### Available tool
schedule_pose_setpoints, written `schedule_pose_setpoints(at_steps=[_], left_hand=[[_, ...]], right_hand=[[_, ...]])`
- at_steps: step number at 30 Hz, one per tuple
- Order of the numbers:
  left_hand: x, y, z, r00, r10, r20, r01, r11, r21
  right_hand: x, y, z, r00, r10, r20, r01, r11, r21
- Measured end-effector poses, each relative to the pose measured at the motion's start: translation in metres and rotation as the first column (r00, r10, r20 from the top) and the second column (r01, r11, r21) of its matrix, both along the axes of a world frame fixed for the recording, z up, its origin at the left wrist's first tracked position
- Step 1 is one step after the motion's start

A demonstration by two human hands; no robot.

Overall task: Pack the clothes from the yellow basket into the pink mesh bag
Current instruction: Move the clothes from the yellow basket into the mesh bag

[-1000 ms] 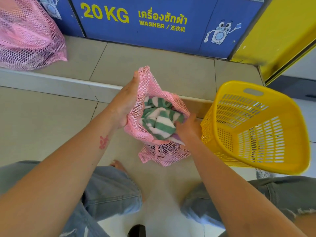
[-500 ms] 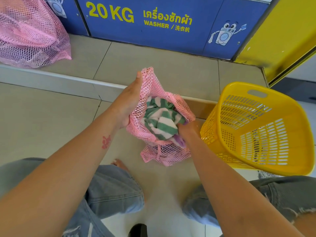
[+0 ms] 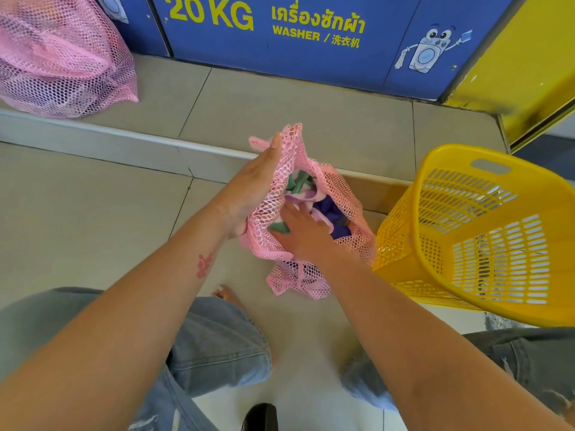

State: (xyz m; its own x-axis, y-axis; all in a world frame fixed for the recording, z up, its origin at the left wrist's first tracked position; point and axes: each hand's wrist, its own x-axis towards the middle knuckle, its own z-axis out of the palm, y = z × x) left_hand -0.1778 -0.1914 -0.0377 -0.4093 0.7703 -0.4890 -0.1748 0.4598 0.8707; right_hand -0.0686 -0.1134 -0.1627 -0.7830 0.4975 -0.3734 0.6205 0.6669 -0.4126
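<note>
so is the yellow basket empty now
Looks empty: only bare slatted walls show inside the basket; clothes are in the pink bag.

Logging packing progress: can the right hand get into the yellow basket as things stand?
Probably yes. The right hand lies flat on the clothes inside the pink mesh bag, holding nothing, and the yellow basket stands right beside the bag with its open mouth tilted toward the person, uncovered.

Yellow basket (image 3: 401, 231) perhaps touches bag's (image 3: 348, 194) right; floor (image 3: 93, 219) leftward free.
</note>
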Motion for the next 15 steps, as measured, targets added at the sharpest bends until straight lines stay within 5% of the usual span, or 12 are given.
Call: schedule_pose_setpoints(at_steps=[3,6,9,12,15], left_hand=[[0.002,-0.005,0.002,0.999,-0.036,0.007,0.036,0.999,0.0],[-0.001,-0.007,0.004,0.998,-0.029,-0.048,0.028,1.0,-0.001],[-0.003,-0.008,0.003,0.998,-0.011,-0.062,0.009,0.999,-0.031],[-0.003,-0.008,0.003,0.999,0.021,-0.029,-0.022,0.999,-0.029],[-0.002,-0.007,0.002,1.0,0.005,-0.029,-0.005,1.0,-0.018]], right_hand=[[-0.002,0.012,-0.017,0.981,0.015,0.194,-0.041,0.99,0.135],[-0.009,0.019,-0.013,0.982,-0.002,0.19,-0.016,0.996,0.092],[-0.002,0.017,0.008,0.998,-0.034,-0.046,0.042,0.98,0.195],[0.016,0.018,0.025,0.897,-0.049,-0.438,0.264,0.856,0.445],[0.025,0.034,0.031,0.83,-0.204,-0.519,0.445,0.803,0.396]])
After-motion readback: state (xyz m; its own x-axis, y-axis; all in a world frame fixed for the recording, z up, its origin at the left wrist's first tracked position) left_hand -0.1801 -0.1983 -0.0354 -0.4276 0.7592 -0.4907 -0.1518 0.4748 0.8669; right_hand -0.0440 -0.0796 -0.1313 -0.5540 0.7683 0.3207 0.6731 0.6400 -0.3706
